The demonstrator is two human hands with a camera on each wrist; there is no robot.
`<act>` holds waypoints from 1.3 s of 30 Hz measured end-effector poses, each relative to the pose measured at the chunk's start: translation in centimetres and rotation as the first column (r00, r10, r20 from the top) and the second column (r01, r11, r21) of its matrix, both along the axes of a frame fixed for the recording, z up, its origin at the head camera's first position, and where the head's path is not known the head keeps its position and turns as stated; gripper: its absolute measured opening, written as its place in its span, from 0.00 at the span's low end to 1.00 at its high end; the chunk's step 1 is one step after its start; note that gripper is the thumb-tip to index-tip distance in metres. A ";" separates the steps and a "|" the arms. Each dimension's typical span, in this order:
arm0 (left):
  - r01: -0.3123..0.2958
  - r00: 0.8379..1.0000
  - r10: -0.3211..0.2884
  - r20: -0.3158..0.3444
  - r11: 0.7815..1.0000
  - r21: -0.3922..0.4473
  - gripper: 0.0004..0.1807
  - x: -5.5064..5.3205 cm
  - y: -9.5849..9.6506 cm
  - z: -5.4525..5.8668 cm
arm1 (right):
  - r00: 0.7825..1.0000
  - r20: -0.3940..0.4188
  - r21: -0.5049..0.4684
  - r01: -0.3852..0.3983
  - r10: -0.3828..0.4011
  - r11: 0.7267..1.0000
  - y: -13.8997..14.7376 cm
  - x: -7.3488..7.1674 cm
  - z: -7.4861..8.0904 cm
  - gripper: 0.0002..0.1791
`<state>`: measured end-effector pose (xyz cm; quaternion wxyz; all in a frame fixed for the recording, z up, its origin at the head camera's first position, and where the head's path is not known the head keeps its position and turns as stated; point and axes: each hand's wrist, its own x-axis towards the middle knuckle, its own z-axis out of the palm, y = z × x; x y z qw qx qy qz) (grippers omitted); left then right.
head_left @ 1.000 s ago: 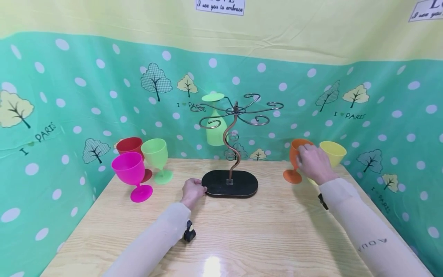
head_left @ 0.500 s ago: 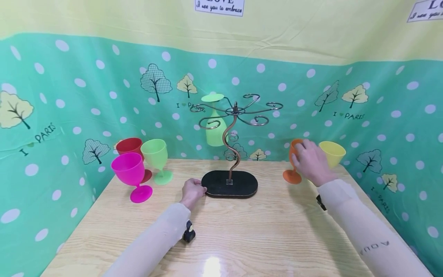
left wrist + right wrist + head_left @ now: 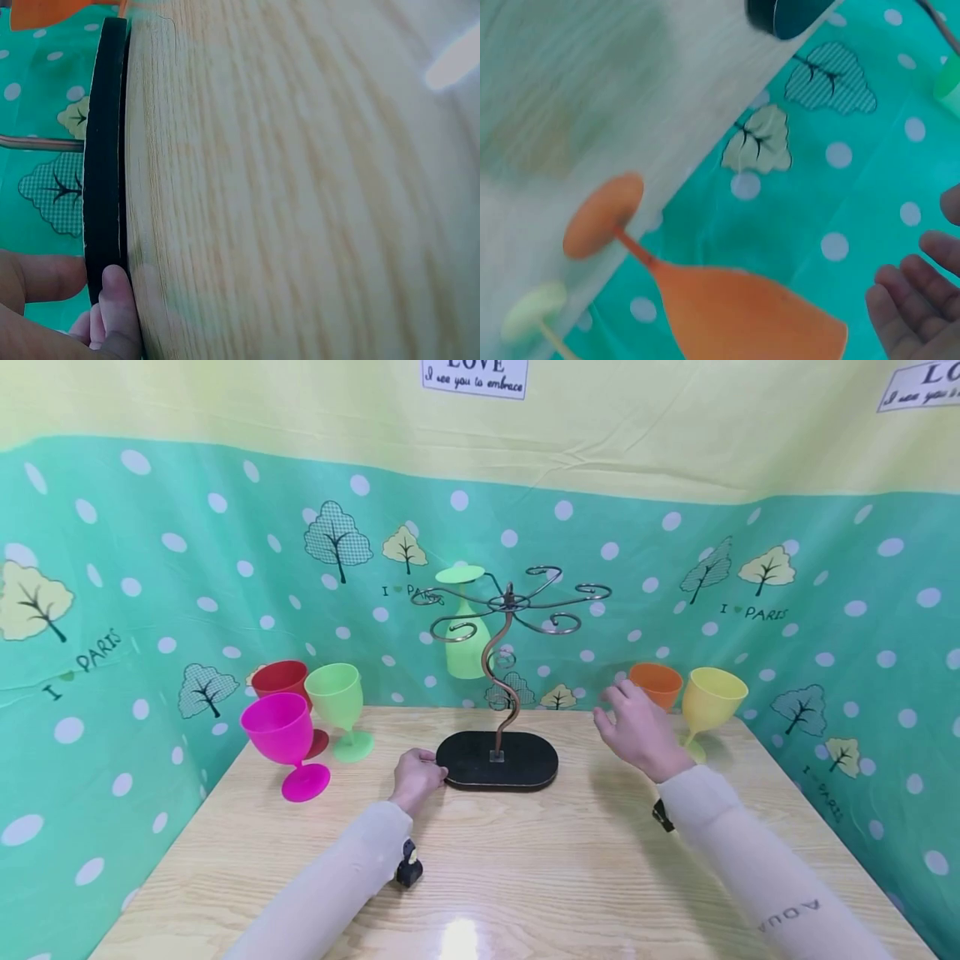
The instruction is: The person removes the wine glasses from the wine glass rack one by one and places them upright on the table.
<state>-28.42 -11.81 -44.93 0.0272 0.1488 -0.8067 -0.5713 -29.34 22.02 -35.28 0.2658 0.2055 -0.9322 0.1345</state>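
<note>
My left hand (image 3: 417, 779) pinches the left end of a glass rack's black oval base (image 3: 517, 760); in the left wrist view, thumb and fingers sit on either side of that edge. The rack (image 3: 508, 602) has a wavy copper stem and curled wire arms. A light green goblet (image 3: 467, 647) hangs upside down from one arm. To the right, my right hand (image 3: 637, 727) holds nothing, its fingers loosely bent. Just behind it stands an orange goblet (image 3: 656, 685), its foot hidden by the hand in the head view. In the right wrist view, hand and orange goblet (image 3: 742, 307) are apart.
A yellow goblet (image 3: 712, 697) stands at the far right, beside the orange one. At the left are a magenta goblet (image 3: 277, 727), a red goblet (image 3: 280, 677) and an upright light green goblet (image 3: 335, 693). Patterned cloth (image 3: 630, 560) surrounds the wooden table (image 3: 525, 877).
My right hand has moved left and toward me, away from the rim of the orange goblet. The orange goblet stays standing. My left hand keeps its hold on the base.
</note>
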 end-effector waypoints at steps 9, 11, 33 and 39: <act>-0.007 1.000 0.007 -0.008 1.000 0.010 0.18 -0.1 0.1 -0.1 | 0.982 0.184 -0.076 0.062 -0.047 0.995 -2.0 0.3 -2.5 0.17; -0.007 1.000 0.007 -0.008 1.000 0.013 0.18 -0.1 0.2 -0.1 | 0.980 0.196 -0.102 0.066 -0.044 0.993 -2.5 0.2 -3.1 0.17; 0.007 1.000 -0.007 0.030 1.000 0.022 0.19 -0.7 -1.1 1.9 | 0.844 0.535 -0.258 0.211 -0.043 0.943 -5.2 -0.5 -6.9 0.22; 0.044 0.999 -0.045 0.008 0.998 0.042 0.19 -2.2 -2.5 5.8 | 0.799 0.599 -0.279 0.269 -0.052 0.922 -5.9 -0.7 -7.3 0.24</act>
